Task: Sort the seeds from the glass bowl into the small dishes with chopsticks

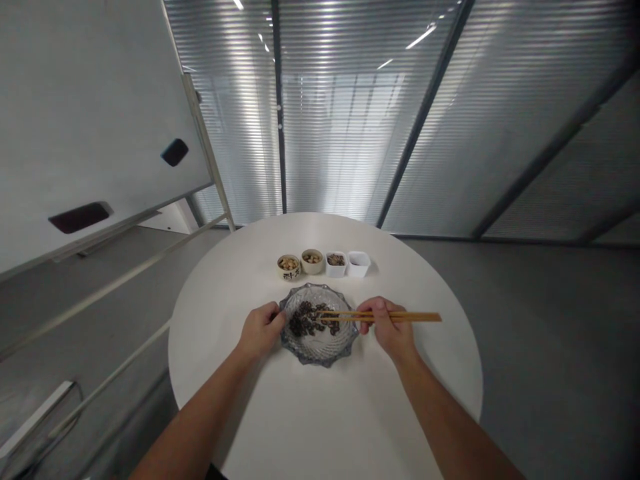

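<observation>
A clear glass bowl with a scalloped rim stands on the white round table. Dark seeds, perhaps sunflower seeds, lie in it, mostly toward its left and middle. My left hand grips the bowl's left rim, thumb and fingers closed on it. In my right hand is a pair of wooden chopsticks, held level over the bowl's right rim. Their tips reach the seeds near the middle; whether a seed is pinched between them I cannot tell.
Behind the bowl stand four small containers in a row: two round cups with pale nuts, a white square dish with seeds, and another white dish. A whiteboard on a frame rises at the left, glass partitions behind.
</observation>
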`<state>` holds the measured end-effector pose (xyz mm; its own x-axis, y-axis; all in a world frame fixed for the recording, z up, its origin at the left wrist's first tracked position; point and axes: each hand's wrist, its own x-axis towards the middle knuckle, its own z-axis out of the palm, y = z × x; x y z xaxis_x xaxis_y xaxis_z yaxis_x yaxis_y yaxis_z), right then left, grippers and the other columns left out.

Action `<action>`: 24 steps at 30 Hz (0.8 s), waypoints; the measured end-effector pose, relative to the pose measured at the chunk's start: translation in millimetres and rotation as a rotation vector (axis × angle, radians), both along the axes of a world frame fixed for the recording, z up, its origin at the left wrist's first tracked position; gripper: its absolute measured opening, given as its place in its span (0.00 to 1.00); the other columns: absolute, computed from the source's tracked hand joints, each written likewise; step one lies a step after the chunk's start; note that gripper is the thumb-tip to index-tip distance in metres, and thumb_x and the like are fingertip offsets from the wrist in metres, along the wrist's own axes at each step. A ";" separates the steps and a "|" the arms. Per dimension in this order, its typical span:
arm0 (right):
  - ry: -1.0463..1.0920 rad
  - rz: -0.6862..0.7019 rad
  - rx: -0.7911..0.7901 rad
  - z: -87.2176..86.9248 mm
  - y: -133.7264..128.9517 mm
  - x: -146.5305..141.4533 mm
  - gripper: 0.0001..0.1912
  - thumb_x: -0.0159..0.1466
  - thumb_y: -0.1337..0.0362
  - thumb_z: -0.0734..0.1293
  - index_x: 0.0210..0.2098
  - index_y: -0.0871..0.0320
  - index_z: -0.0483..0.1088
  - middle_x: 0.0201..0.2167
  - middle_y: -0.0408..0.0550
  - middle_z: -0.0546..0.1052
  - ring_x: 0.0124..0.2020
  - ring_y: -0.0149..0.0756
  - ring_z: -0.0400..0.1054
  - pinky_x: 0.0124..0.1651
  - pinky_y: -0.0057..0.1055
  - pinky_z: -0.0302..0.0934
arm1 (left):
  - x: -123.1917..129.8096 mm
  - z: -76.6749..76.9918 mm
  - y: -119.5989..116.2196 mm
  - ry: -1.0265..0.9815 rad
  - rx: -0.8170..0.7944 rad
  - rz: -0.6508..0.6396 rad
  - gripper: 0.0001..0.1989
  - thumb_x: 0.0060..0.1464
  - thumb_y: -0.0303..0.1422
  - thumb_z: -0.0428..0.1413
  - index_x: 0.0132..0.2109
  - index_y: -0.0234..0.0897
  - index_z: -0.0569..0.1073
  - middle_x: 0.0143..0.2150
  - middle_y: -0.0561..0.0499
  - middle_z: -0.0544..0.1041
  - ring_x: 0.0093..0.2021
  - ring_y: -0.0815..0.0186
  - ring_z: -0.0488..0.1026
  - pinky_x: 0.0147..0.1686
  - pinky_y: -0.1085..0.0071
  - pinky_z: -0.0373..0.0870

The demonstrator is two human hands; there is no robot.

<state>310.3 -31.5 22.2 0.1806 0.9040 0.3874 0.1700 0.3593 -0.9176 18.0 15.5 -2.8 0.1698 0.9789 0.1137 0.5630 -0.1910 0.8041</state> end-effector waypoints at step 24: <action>-0.151 -0.011 -0.002 0.4 4.9 -18.3 0.27 0.72 0.47 0.60 0.30 0.58 0.79 0.12 0.41 0.69 0.13 0.30 0.63 0.19 0.26 0.59 | 0.1 3.5 0.1 0.015 0.001 -0.003 0.16 0.57 0.41 0.50 0.25 0.38 0.64 0.22 0.57 0.62 0.27 0.69 0.61 0.28 0.72 0.53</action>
<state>292.0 -26.6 22.5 0.1303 0.9030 0.4095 0.3105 0.3550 -0.8818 18.1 15.6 0.8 0.1743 0.9783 0.1119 0.5745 -0.1934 0.7953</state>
